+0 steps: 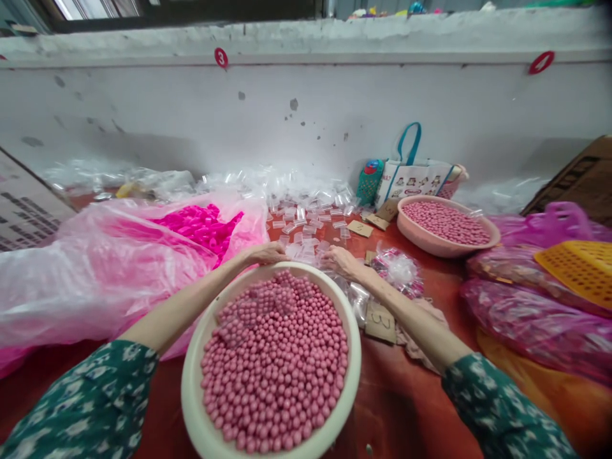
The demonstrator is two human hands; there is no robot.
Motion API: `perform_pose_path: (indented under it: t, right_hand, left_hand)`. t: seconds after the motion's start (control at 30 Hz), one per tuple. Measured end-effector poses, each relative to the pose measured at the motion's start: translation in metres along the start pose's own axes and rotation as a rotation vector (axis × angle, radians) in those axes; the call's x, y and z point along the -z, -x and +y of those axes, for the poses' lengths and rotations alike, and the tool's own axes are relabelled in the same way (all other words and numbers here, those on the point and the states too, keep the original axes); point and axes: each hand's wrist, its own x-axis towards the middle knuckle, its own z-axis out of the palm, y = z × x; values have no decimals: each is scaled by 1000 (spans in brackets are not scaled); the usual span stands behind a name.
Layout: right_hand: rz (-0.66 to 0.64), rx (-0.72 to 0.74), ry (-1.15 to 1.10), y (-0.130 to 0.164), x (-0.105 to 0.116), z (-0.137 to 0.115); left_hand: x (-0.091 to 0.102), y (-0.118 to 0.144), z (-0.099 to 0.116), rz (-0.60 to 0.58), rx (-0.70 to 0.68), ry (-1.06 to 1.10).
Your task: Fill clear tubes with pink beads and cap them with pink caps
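A cream basin (352, 357) full of pink beads (282, 370) stands in front of me. Some clear plastic seems to lie over the beads on the far left side. Just above the basin's far rim is my left hand (268, 254), its fingers bent together. My right hand (340, 261) is a little to the right, fingers curled in a pinch. What either hand holds, if anything, is too small to make out. Between and beyond both hands lie small clear plastic pieces (306, 239), scattered on the red table (382, 389).
At left, a pink plastic bag (119, 255) holds bright pink pieces (205, 226). A second basin (421, 237) of beads stands at right, before a tote bag (411, 178). Cardboard tags (380, 322), a yellow basket (581, 271) and purple bags (535, 312) lie on the right.
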Motion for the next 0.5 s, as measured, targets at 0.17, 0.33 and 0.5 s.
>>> perform_pose_path:
  t: [0.17,0.33,0.5]
  right_hand:
    - [123,-70,-34,4,3,-8]
    - [262,-138,-76,16,18,-17]
    - [294,-101,-112,39,42,-41]
  left_hand:
    - [-1,-2,-14,-17,20,29]
    - [-7,5,-17,29,15,15]
    - [-2,14,-8,249,-44,-24]
